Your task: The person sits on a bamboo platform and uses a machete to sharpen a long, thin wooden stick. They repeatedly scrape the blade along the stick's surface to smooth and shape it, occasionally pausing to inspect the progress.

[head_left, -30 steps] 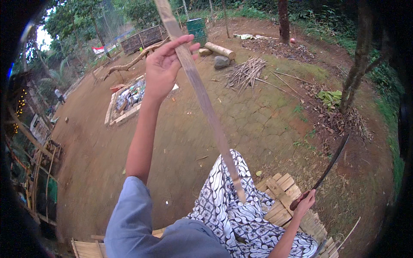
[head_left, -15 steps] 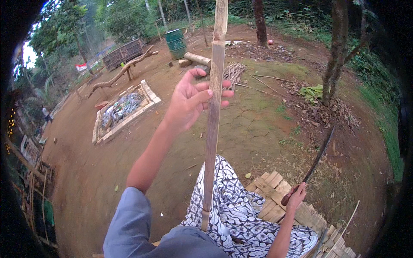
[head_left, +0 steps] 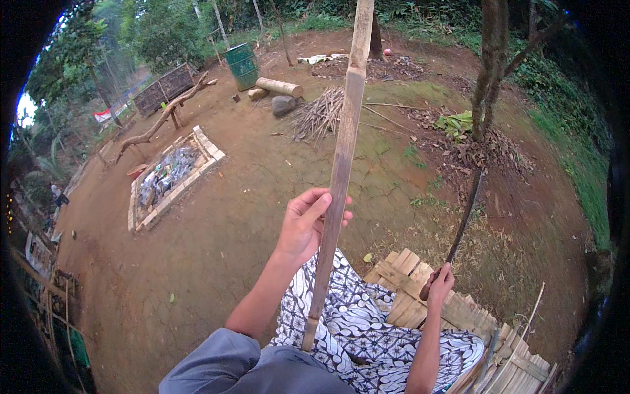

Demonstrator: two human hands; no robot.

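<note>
A long, split bamboo slat (head_left: 342,148) rises in front of me, its lower end against my lap and its top leaning slightly right, past the upper edge of the view. Around its lower middle, my left hand (head_left: 307,223) is closed, thumb on the near face and fingertips showing beyond the right edge. My right hand (head_left: 441,284) grips the brown handle of a machete (head_left: 464,220), whose long dark blade points up and away, apart from the slat. Below both hands, a black-and-white patterned cloth (head_left: 374,328) covers my legs.
At my right lies a slatted bamboo platform (head_left: 410,308). Ahead are a stick pile (head_left: 321,115), a log (head_left: 279,87), a stone (head_left: 283,105) and a green drum (head_left: 243,67). A brick-edged pit (head_left: 213,152) holding litter is at left; a tree trunk (head_left: 484,85) stands at right.
My left hand has moved down the slat, and its fingers have closed more around it. The slat's top leans further right. My right hand still holds the machete; the whole view has shifted slightly.
</note>
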